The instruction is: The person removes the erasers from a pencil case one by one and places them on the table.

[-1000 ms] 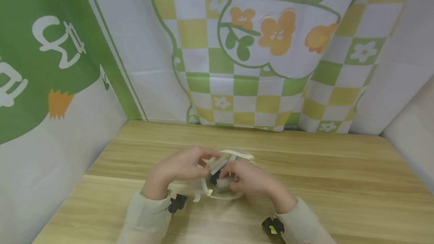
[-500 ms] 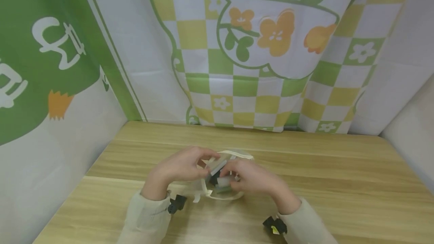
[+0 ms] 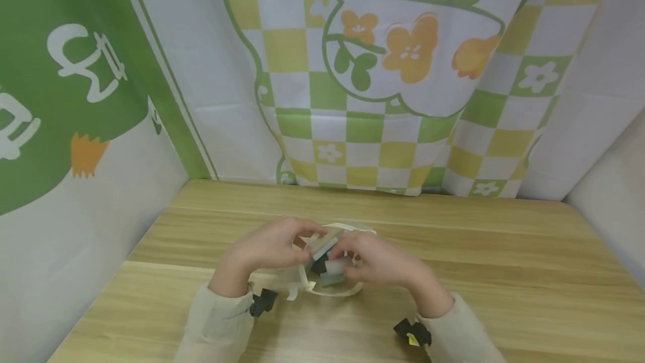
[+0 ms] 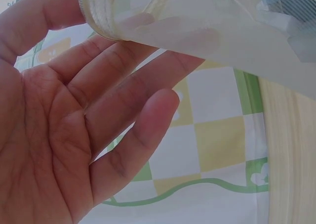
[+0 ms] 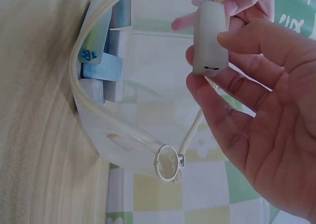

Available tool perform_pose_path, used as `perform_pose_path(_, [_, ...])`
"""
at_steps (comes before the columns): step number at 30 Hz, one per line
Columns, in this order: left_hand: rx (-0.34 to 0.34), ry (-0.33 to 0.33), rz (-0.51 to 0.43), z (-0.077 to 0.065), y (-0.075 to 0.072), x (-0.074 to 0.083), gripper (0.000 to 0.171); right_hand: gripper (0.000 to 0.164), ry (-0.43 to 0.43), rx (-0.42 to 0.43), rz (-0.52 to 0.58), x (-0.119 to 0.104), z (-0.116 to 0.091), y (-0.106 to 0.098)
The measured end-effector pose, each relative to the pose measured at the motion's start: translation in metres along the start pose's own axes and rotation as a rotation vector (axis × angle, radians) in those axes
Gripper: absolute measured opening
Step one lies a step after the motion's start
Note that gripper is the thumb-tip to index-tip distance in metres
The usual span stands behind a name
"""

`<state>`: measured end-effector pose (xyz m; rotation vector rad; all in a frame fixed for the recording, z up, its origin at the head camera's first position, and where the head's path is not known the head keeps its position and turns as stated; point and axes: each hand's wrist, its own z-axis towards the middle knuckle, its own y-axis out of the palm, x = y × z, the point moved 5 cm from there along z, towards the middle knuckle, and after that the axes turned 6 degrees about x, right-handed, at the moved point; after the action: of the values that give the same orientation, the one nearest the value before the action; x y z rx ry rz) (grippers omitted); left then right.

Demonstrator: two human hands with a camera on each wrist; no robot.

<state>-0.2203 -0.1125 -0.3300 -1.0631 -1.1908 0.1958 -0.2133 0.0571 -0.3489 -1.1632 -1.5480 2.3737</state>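
A translucent pouch (image 3: 335, 294) with a cream zip edge lies unzipped on the wooden table. My left hand (image 3: 274, 245) holds its left rim between thumb and fingers; through the sheer material the fingertips show faintly in the left wrist view. Over the opening, my right hand (image 3: 380, 259) pinches a white eraser (image 5: 210, 38) with a small dark mark on its end. Inside the pouch lie several more blocks, among them a light blue block (image 5: 102, 68) and a pale green one (image 5: 96, 38) with blue print. A dark item (image 3: 319, 265) shows beside the white eraser.
A metal ring (image 5: 168, 162) hangs at the zip's end. The wooden table (image 3: 504, 273) reaches back to a patterned curtain (image 3: 363, 128). Black wrist mounts (image 3: 263, 302) sit at both sleeves.
My right hand has shifted slightly right with the white eraser, and more of the pouch's contents shows beneath it. The left hand stays in place at the rim.
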Motion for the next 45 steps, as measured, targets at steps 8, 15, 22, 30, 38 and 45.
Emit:
perform_pose_path(8, [0.009, -0.003, 0.011, 0.001, -0.002, 0.000, 0.055, 0.030, -0.018, 0.027, -0.005, -0.001, -0.003, -0.008])
perform_pose_path(15, [0.010, 0.003, 0.029, 0.001, -0.003, 0.000, 0.052, 0.031, -0.062, 0.046, -0.016, 0.003, -0.005, -0.013])
perform_pose_path(22, [0.010, 0.003, 0.021, 0.001, -0.002, -0.001, 0.052, 0.030, -0.047, 0.052, 0.020, 0.005, -0.008, -0.018])
perform_pose_path(30, [0.014, 0.007, 0.025, 0.000, -0.002, -0.002, 0.051, 0.030, -0.014, 0.045, 0.023, 0.008, -0.010, -0.019])
perform_pose_path(38, [0.012, 0.013, 0.021, -0.001, -0.001, -0.002, 0.052, 0.028, -0.001, 0.061, 0.016, 0.009, -0.013, -0.022])
perform_pose_path(45, [0.013, 0.017, 0.020, 0.000, -0.001, -0.002, 0.052, 0.030, 0.020, 0.063, 0.023, 0.013, -0.013, -0.025])
